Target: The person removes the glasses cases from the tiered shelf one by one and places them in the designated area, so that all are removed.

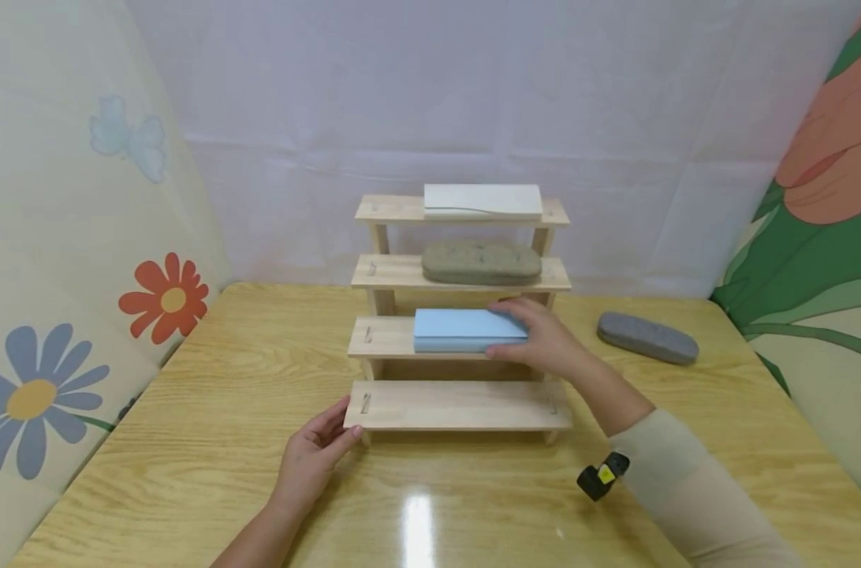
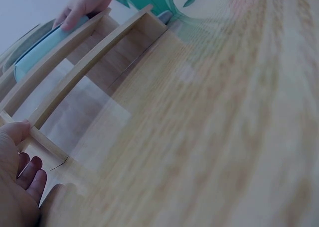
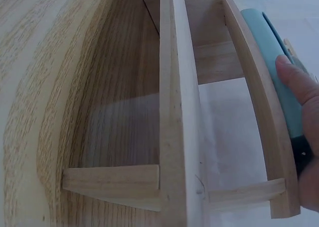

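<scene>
Right hand [image 1: 544,339]: fingers curled over the right end of the flat light-blue rectangular case [image 1: 469,330], thumb on its front edge, so it's a grip, not a flat push. Right wrist view confirms a fingertip [image 3: 298,82] lying on the blue surface.

Left hand [image 1: 315,454]: fingers fairly straight, thumb and fingertips touching the left end of the bottom step of the four-step pale wooden stair rack [image 1: 459,406]. Bracing contact only, nothing pinched. Left wrist view shows the thumb [image 2: 12,135] against the plank's corner.

Blue case sits on the second step from the bottom, right of centre, its left end well short of the step's left edge. Above it: olive-grey oval pouch [image 1: 482,262] on the third step, cream-white rectangular case [image 1: 482,201] on top. Bottom step is bare. Dark grey oval pouch [image 1: 647,338] lies on the yellow wood-grain table [image 1: 189,410], right of the rack, well apart from it.

Judgement: the step looks like seating or straightening the blue case on its shelf while the left hand steadies the rack. Next move needs the case square and fully supported before the grip relaxes; the grey pouch on the table looks the likely candidate for the bare step.
</scene>
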Available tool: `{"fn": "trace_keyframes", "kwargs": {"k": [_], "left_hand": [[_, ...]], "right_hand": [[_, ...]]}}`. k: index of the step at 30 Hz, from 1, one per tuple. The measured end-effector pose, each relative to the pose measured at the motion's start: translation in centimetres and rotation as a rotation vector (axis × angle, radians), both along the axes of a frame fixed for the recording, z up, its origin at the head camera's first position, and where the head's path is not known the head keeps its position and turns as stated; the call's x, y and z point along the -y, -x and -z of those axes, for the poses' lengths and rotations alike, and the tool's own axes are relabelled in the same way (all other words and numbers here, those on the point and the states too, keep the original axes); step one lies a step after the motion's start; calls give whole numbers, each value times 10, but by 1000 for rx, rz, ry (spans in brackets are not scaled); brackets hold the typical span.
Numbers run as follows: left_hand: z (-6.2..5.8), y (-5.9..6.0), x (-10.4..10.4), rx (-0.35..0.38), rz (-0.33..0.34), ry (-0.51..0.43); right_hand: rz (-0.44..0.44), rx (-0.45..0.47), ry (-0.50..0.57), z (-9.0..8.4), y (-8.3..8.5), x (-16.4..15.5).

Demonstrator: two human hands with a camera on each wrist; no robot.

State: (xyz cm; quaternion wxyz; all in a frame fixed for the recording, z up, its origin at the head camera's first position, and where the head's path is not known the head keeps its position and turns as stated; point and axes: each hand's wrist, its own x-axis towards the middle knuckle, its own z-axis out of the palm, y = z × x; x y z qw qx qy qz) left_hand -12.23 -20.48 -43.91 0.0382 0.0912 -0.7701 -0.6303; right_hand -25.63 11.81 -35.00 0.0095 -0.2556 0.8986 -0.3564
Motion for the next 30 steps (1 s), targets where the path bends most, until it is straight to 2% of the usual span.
{"fn": "trace_keyframes", "kwargs": {"k": [12, 30], "left_hand": [[1, 0, 0, -12, 0, -5], [1, 0, 0, -2, 1, -1]], "right_hand": [[3, -26, -65, 0, -1, 4], [47, -6, -45, -1, -7, 0]]}}
